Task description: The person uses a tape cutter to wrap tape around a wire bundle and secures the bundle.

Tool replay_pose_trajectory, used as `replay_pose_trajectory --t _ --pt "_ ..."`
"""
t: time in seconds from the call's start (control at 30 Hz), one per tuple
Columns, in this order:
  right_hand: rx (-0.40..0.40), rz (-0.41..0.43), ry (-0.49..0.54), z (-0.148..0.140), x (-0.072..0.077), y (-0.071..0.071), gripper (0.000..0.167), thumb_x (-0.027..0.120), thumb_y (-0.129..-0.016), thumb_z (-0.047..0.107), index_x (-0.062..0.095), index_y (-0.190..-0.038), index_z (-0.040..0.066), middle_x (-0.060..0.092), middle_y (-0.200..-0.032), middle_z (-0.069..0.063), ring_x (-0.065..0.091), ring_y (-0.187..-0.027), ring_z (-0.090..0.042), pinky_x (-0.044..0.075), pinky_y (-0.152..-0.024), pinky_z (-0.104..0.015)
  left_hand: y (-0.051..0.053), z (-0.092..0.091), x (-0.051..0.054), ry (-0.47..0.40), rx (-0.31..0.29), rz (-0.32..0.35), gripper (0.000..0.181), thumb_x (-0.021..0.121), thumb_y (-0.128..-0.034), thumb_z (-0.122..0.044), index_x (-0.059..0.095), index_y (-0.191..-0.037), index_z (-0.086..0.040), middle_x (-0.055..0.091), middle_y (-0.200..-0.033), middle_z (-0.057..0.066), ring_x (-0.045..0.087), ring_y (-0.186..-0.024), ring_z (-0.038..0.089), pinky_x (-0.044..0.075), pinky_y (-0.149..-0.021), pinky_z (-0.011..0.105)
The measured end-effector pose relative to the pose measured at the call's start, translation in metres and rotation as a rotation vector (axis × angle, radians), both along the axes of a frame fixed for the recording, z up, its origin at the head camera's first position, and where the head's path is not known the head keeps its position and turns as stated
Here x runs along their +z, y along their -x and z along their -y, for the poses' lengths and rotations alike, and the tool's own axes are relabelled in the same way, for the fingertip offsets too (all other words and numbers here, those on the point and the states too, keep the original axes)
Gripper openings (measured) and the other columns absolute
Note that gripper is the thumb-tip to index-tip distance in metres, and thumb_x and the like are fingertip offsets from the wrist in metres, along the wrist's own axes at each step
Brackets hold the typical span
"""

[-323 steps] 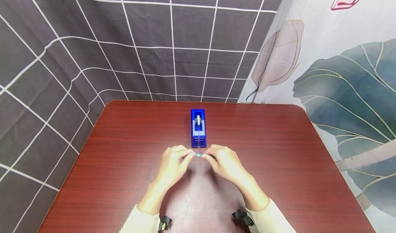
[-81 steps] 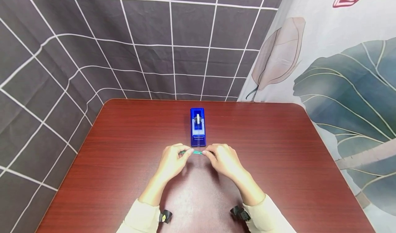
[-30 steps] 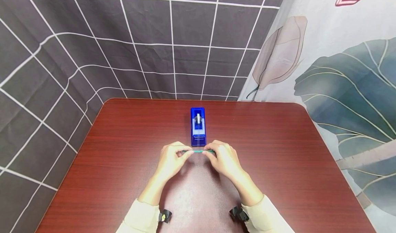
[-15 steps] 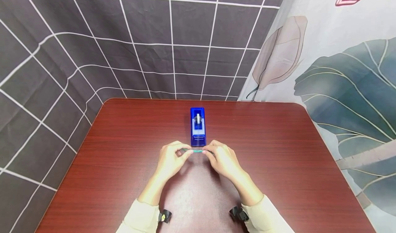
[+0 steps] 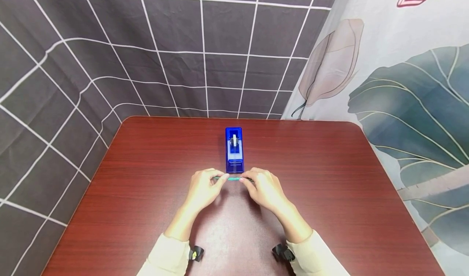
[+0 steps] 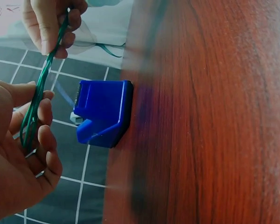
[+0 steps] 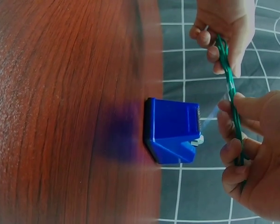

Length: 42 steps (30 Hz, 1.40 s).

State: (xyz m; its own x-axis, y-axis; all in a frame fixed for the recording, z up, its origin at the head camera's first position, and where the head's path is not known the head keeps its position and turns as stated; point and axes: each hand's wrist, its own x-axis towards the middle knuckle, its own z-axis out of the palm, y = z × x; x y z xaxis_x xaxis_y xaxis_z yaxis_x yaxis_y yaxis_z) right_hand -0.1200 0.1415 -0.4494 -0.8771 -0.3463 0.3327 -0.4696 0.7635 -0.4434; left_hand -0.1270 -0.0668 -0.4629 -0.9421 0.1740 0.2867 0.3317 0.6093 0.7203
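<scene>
A thin bundle of green cord or wire (image 5: 234, 179) is stretched level between both hands, just in front of a blue tape dispenser (image 5: 235, 150). The left hand (image 5: 203, 190) pinches one end with thumb and fingers; the right hand (image 5: 265, 189) pinches the other. Looped strands of the green bundle (image 6: 37, 100) lie along the left fingers in the left wrist view. Around the middle of the green bundle (image 7: 231, 86), a shiny clear patch shows in the right wrist view. Part of each end is hidden behind fingers.
The red-brown table (image 5: 165, 145) reaches back to a dark grid-patterned curtain (image 5: 176, 36). A white curtain with leaf prints (image 5: 395, 145) hangs at the right. Black devices sit at the left wrist (image 5: 196, 253) and right wrist (image 5: 283, 253).
Compared with the oldest view, more green cord shows at the fingers and both hands are slightly higher in the picture. Over the last second, the left fingers have shifted slightly along the cord.
</scene>
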Motion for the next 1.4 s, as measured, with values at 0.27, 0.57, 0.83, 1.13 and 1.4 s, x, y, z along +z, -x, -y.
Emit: replay_pose_trajectory --t 0.27,0.57,0.83,1.13,1.4 --pt "-0.032 0.032 -0.008 0.0016 0.0018 0.0003 0.009 0.072 -0.094 0.016 0.076 -0.086 0.014 0.064 -0.075 0.005 0.051 -0.059 -0.010 0.046 -0.055 -0.033 0.0008 -0.0003 -0.0012 -0.002 0.001 0.015 0.015 0.076 -0.0906 -0.026 0.081 -0.089 -0.012 0.059 -0.067 -0.011 0.045 -0.054 0.003 0.038 -0.055 0.027" --pt "-0.040 0.037 -0.001 0.0022 0.0028 -0.0005 0.008 0.073 -0.093 0.016 0.075 -0.086 0.013 0.062 -0.073 0.005 0.051 -0.059 -0.011 0.045 -0.055 -0.035 0.0013 -0.0005 -0.0025 -0.009 0.002 0.021 0.012 0.078 -0.0896 -0.025 0.081 -0.090 -0.013 0.056 -0.066 -0.012 0.045 -0.055 0.002 0.038 -0.056 0.027" --pt "-0.051 0.050 0.003 0.0021 0.0020 -0.0003 0.007 0.073 -0.094 0.016 0.074 -0.087 0.013 0.067 -0.078 0.004 0.056 -0.063 -0.012 0.048 -0.057 -0.036 0.0013 -0.0013 -0.0025 -0.020 0.002 0.013 0.010 0.079 -0.0884 -0.023 0.081 -0.089 -0.014 0.055 -0.066 -0.012 0.046 -0.056 0.002 0.039 -0.054 0.026" --pt "-0.057 0.043 0.037 0.0015 0.0015 -0.0004 0.006 0.074 -0.093 0.016 0.075 -0.087 0.013 0.069 -0.080 0.003 0.056 -0.064 -0.011 0.047 -0.058 -0.035 0.0008 -0.0011 -0.0031 -0.036 0.008 -0.024 0.008 0.082 -0.0865 -0.022 0.081 -0.090 -0.014 0.063 -0.071 -0.011 0.050 -0.058 0.002 0.042 -0.056 0.025" --pt "-0.070 0.017 0.068 0.0011 -0.0014 -0.0001 0.006 0.076 -0.092 0.017 0.076 -0.088 0.013 0.066 -0.078 0.005 0.051 -0.061 -0.011 0.044 -0.056 -0.032 0.0013 -0.0012 -0.0038 -0.051 0.008 -0.046 0.008 0.083 -0.0846 -0.020 0.081 -0.090 -0.014 0.068 -0.076 -0.009 0.054 -0.061 0.002 0.045 -0.058 0.025"
